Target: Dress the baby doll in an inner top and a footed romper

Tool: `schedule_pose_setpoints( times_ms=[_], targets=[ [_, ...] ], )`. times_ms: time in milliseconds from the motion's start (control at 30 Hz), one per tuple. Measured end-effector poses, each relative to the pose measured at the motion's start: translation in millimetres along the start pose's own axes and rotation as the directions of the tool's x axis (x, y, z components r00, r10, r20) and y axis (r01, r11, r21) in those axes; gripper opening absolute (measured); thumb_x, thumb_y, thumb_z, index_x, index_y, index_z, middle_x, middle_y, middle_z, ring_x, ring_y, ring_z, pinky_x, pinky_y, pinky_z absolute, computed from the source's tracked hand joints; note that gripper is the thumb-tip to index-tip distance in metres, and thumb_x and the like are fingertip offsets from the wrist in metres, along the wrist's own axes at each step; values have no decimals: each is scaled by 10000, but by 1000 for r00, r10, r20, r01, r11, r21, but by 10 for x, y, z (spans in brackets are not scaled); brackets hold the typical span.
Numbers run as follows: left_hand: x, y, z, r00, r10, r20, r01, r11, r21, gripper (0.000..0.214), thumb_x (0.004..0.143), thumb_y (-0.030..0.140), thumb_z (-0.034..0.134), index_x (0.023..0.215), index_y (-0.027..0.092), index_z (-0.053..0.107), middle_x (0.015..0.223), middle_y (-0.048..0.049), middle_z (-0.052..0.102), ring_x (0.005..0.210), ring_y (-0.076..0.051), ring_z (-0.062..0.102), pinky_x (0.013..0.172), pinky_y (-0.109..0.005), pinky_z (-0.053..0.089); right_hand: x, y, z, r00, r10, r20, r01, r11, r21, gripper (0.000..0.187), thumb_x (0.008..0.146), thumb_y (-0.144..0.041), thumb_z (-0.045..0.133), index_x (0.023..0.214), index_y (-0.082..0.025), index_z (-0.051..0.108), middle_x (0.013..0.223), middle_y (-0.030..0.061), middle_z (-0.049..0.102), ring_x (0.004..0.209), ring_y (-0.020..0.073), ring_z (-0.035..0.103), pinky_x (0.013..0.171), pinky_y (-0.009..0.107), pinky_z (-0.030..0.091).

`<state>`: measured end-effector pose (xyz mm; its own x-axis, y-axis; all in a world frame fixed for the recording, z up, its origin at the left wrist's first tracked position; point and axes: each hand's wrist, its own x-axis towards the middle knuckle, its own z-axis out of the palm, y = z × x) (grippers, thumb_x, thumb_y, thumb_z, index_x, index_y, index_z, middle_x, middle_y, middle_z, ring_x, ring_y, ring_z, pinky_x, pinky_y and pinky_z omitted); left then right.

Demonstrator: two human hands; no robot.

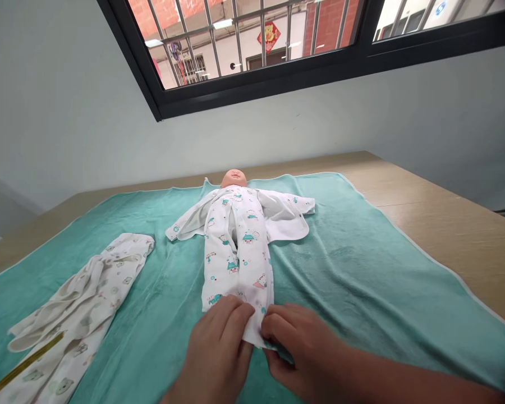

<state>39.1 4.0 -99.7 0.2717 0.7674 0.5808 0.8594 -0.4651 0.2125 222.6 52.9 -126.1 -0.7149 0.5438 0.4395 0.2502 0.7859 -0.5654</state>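
A baby doll [234, 178] lies on its back on a teal blanket [328, 280], its head at the far end. White baby trousers [248, 241] with teal and pink prints lie along its front, over a white baby jacket [284, 216] whose sleeves spread to both sides. Down at the trouser cuffs, my left hand [219, 342] has its fingers closed on the hem. Beside it my right hand [303, 348] pinches the right-hand leg's cuff between thumb and fingers. The doll's limbs are hidden by cloth.
Left of the doll lies a second set of printed white baby clothes [92, 303], with a yellow tape measure [25, 365] across it. The wooden table [437, 224] shows around the blanket. A wall and a barred window [252, 45] stand behind.
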Motion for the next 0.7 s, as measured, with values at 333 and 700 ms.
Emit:
schedule_pose_setpoints(
  times_ms=[333,700],
  targets=[
    [-98,91,-48,990,140,-9,-138,983,118,347,812,54,417,1115,133,566,1075,-117,675,1009,-187,638,852,-274,549,24,-87,-86,979,-200,-38,192,968,-160,240,786,-38,421,968,-154,529,896,87,582,819,208,500,722,350,422],
    [-237,112,-80,990,142,-6,-141,990,14,183,867,120,566,1045,150,598,1039,-89,709,1114,-198,629,1008,-317,503,53,-79,-148,998,61,4,-61,971,231,113,890,-105,442,878,-188,517,815,4,593,740,123,507,713,261,409]
  ],
)
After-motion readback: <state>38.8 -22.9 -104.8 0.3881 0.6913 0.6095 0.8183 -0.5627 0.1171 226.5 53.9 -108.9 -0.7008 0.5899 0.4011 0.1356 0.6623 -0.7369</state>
